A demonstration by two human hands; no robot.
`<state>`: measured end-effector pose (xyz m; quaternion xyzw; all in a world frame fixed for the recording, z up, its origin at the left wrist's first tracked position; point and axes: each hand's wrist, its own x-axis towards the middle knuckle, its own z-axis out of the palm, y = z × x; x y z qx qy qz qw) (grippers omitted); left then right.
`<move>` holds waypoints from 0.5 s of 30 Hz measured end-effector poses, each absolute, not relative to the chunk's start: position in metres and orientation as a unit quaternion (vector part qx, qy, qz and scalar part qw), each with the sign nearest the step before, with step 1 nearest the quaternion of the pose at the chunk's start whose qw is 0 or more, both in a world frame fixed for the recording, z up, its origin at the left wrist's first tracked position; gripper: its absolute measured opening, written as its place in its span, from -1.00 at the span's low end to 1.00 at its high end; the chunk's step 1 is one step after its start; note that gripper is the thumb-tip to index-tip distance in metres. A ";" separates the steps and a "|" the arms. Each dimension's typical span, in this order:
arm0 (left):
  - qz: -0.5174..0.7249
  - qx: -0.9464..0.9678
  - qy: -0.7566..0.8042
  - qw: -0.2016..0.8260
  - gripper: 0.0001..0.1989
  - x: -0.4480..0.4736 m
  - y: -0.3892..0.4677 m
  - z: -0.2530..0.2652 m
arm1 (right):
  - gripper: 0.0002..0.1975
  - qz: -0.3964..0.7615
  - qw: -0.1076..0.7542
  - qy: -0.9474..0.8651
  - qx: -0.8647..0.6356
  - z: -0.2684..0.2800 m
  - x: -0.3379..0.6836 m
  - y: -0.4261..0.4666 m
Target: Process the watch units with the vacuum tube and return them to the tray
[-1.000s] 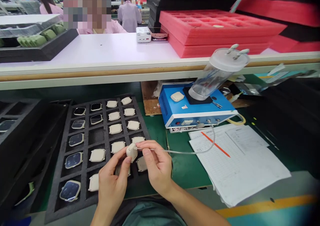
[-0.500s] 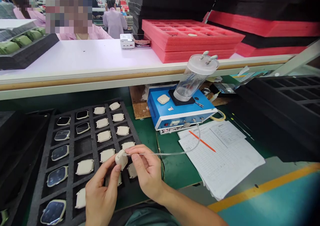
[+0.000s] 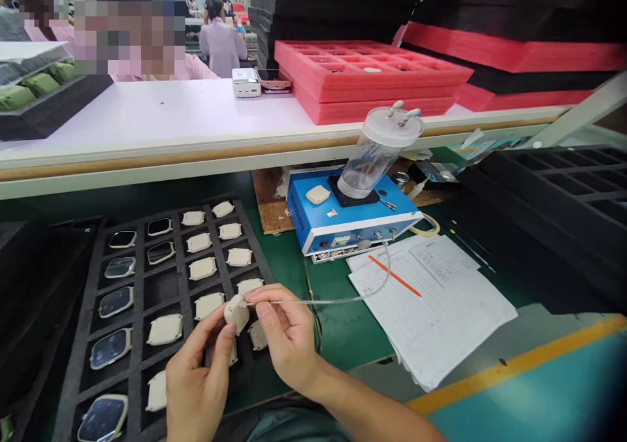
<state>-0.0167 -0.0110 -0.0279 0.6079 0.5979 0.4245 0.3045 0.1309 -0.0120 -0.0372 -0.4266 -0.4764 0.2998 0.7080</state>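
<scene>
My left hand (image 3: pixel 200 373) grips a cream watch case (image 3: pixel 237 315), tilted up over the foam tray, between thumb and fingers. Pinched in my right hand (image 3: pixel 289 337) is the end of a clear thin tube (image 3: pixel 337 301), its tip at the side of the case; whether it goes into a hole I cannot tell. The tube runs to the front of a blue machine (image 3: pixel 353 217). Below my hands lies the black foam tray (image 3: pixel 138 292), with cream watch cases (image 3: pixel 165 330) and watches with dark screens (image 3: pixel 112 348) in its compartments.
On the blue machine stand a clear cylinder (image 3: pixel 369 161) and another cream case (image 3: pixel 317 194). Papers (image 3: pixel 431 311) with an orange strip (image 3: pixel 394 275) lie to the right. A white shelf (image 3: pixel 196 115) crosses ahead, bearing red foam trays (image 3: pixel 372 86). A co-worker (image 3: pixel 147 63) sits beyond.
The whole view has shifted very slightly. Both hands keep the same hold on the watch case and the tube.
</scene>
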 end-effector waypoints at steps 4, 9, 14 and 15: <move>0.425 0.611 0.597 0.299 -0.56 -0.017 -0.010 -0.028 | -0.80 0.303 0.713 -0.474 -0.419 -0.038 0.131 -0.012; 0.427 0.616 0.595 0.292 -0.58 -0.017 -0.011 -0.028 | -0.80 0.308 0.714 -0.473 -0.414 -0.038 0.131 -0.011; 0.429 0.617 0.592 0.291 -0.60 -0.017 -0.010 -0.028 | -0.80 0.309 0.713 -0.474 -0.414 -0.040 0.131 -0.012; 0.430 0.618 0.591 0.289 -0.61 -0.017 -0.010 -0.028 | -0.80 0.306 0.714 -0.474 -0.415 -0.040 0.130 -0.012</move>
